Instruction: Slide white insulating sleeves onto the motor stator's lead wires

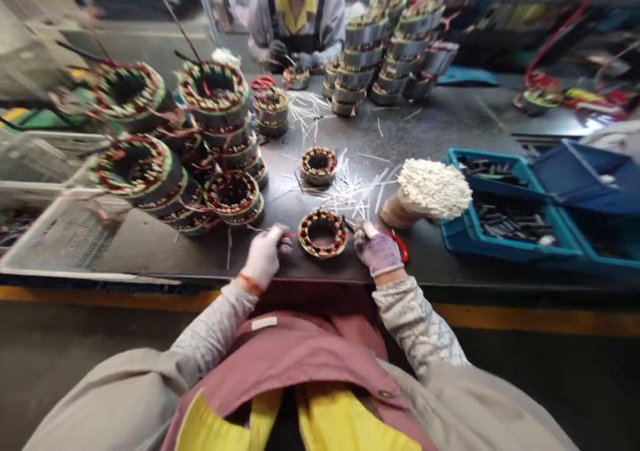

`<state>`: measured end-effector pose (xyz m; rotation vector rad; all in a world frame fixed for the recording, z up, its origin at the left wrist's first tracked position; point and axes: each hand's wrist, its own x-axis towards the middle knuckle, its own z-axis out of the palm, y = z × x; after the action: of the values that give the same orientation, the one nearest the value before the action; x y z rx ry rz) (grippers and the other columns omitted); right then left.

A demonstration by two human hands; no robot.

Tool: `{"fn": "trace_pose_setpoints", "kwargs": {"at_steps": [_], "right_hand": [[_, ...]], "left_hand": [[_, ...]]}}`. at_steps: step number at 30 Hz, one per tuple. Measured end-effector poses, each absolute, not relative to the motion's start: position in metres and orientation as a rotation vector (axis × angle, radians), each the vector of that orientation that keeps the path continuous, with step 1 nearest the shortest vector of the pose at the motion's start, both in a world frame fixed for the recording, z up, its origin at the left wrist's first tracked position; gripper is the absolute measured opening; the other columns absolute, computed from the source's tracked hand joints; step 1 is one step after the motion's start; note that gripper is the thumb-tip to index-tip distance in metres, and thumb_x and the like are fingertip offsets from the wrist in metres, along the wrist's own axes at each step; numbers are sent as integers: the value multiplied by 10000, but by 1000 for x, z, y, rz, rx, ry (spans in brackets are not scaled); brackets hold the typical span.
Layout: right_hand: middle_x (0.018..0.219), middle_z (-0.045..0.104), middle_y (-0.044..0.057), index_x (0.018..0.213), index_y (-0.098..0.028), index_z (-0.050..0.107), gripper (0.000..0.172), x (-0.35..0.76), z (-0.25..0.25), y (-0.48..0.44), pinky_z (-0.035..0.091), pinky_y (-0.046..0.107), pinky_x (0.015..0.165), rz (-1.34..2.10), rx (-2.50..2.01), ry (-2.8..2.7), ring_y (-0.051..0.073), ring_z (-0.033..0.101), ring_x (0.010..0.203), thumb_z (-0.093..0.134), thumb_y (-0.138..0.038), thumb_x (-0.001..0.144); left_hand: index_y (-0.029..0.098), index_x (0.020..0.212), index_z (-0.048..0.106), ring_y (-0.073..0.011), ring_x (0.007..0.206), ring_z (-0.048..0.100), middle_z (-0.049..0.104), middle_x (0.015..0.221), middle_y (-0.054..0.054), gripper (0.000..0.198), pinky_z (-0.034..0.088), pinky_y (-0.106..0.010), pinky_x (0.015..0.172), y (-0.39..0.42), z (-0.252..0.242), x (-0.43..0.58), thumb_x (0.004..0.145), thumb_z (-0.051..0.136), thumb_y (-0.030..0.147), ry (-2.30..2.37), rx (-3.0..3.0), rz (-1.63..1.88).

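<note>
Two gloved hands work at the front edge of a dark worktop (300, 271), one on either side of a wound stator ring (323, 234). The ring lies flat on the worktop between the hands, its red-and-copper windings around an open centre. The left hand (263, 256), in a white glove, sits just beside the ring, its fingers (280, 232) closed on a thin red lead (289, 235) that runs toward the windings. The right hand (379, 250), in a mauve glove, has its fingers (363, 234) closed on a pair of scissors (349, 224) with a red looped handle, the tips near the ring's edge. By its build, the ring should feel heavy and stiff for its size, and it looks safest held by the outer rim; the windings and thin leads look softer and easier to damage. Beyond it sit stacks of more rings (215, 98), loose white sleeves (350, 194), a wrapped bundle of white sleeves (430, 191) and a blue crate (505, 211) of dark parts. A plastic basket (70, 231) sits at the left, and across the worktop, a co-worker's gloved hands (290, 54) are at another ring.
</note>
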<state>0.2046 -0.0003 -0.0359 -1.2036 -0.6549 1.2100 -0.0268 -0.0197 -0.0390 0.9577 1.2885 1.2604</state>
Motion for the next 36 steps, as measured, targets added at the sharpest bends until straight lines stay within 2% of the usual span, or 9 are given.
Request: {"fn": "trace_pose_setpoints", "kwargs": {"at_steps": [4,6,9,12,17,23,29,33,36], "right_hand": [[908,677,23,1017,-211,637,241,240,-23,-32,538,248,528,700,-1290,-730,107,607,608,665,-342,817],[1027,668,72,1082,-195,637,267,257,-12,-46,592,348,691,125,-1363,-959,160,660,758,597,-369,882],[1206,607,150,1071,-186,663,282,277,6,-46,517,495,992,-597,-1455,-1343,279,599,1149,578,-412,926],[1324,547,159,1100,-197,653,330,287,18,-29,429,555,1090,-850,-1540,-1568,324,470,1307,598,-470,924],[1335,549,139,1077,-185,659,365,292,15,-8,388,596,1109,-918,-1574,-1650,336,409,1350,593,-509,922],[1174,659,121,1027,-215,689,281,305,4,-6,255,641,1161,-789,-1637,-1739,311,462,1304,539,-443,962],[1287,612,149,1053,-212,649,327,318,6,-12,183,702,1160,-761,-1595,-1775,362,420,1360,544,-508,960],[1230,619,103,1023,-241,637,331,321,11,-12,108,717,1177,-469,-1624,-1851,343,358,1426,390,-462,1027],[1264,602,127,1097,-202,622,397,325,11,-8,117,723,1168,-506,-1619,-1827,359,342,1440,414,-530,1011]], "left_hand": [[153,884,678,-177,628,629,670,733,-67,402,512,-286,557,-60,-25,-26,796,617,541,1195,1068,954],[172,980,721,-247,878,688,731,963,-111,299,575,-392,786,-67,-12,-22,833,639,419,1133,1594,869],[166,1142,713,-337,1254,556,629,1332,-148,297,405,-542,1111,-46,6,-9,876,624,265,1171,2389,759],[123,1079,731,-373,1209,558,673,1242,-150,279,435,-552,1059,-8,16,-1,868,686,300,1212,2745,264],[183,1055,733,-320,1102,605,705,1165,-72,252,503,-476,906,14,9,-6,852,722,331,1137,2768,167],[195,899,743,-262,1054,634,733,1073,-49,129,454,-435,981,5,-12,-6,869,713,317,1048,2632,547],[160,1189,674,-322,1244,537,634,1307,-108,344,380,-501,1084,6,-8,-16,852,696,226,935,2777,331],[208,1133,703,-291,1185,578,668,1249,-67,253,435,-451,988,9,-5,-18,886,653,235,1020,2695,297],[204,1112,711,-291,1180,580,677,1228,-66,245,434,-445,974,7,-3,-14,874,664,233,1062,2681,289]]}}
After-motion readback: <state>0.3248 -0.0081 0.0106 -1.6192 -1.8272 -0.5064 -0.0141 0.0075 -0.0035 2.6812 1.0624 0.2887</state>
